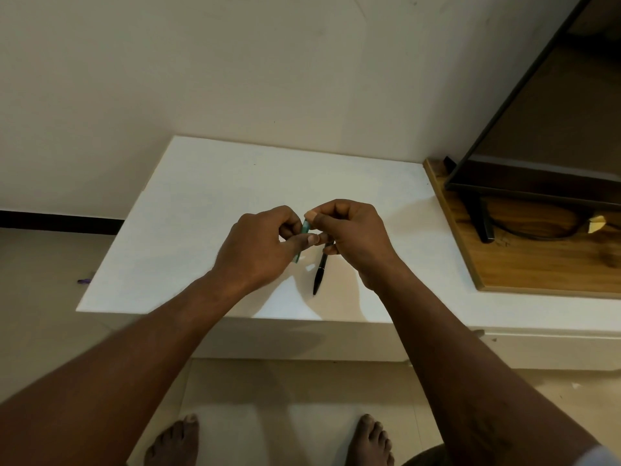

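I pinch the green pen (pixel 305 228) in both grips, left hand (pixel 258 247) and right hand (pixel 353 237), seemingly uncapping it; next, pull straight.

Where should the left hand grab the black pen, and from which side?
Probably the bare mid-barrel of the black pen, below the right hand, pinched across its width. Come from the left hand's side: the right hand covers its upper end, and the shaft tapers to a tip lower down. The left hand pinches the teal piece.

Right hand (pixel 353 237) hides black pen (pixel 319 275) top
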Motion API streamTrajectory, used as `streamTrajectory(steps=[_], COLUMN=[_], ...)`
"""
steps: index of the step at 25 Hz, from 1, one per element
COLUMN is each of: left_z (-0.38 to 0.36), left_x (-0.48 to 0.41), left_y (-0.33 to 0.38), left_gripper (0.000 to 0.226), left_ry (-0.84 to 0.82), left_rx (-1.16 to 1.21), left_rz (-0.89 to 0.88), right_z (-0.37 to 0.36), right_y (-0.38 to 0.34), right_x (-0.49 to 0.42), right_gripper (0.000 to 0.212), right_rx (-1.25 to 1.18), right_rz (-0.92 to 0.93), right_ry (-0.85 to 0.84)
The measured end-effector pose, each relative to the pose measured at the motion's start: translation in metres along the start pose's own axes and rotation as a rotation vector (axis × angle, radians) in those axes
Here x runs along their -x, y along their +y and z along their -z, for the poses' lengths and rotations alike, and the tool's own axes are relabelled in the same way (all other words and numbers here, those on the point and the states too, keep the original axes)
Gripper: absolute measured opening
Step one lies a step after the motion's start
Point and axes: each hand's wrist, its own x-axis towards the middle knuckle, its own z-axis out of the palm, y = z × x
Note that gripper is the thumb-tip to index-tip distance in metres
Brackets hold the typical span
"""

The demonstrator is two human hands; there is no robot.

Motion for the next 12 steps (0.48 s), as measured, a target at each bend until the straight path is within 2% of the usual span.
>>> streamTrajectory(steps=[7, 12], left_z=[-0.0006, -0.0032], left_x=[-0.0027, -0.0012], left_y=[-0.0032, 0.0006], left_gripper=[0.019, 0.025], left_ry=[0.01, 0.002], left_rx=[-0.093, -0.125], left_rz=[-0.003, 0.004], right_z=[-0.0048, -0.0004], right_y=[-0.0027, -0.0049], right_x=[0.0034, 0.0007], right_gripper=[0.007, 0.007], right_rx=[0.006, -0.086], right_rz=[-0.03, -0.068], right_ry=[0.002, 0.143])
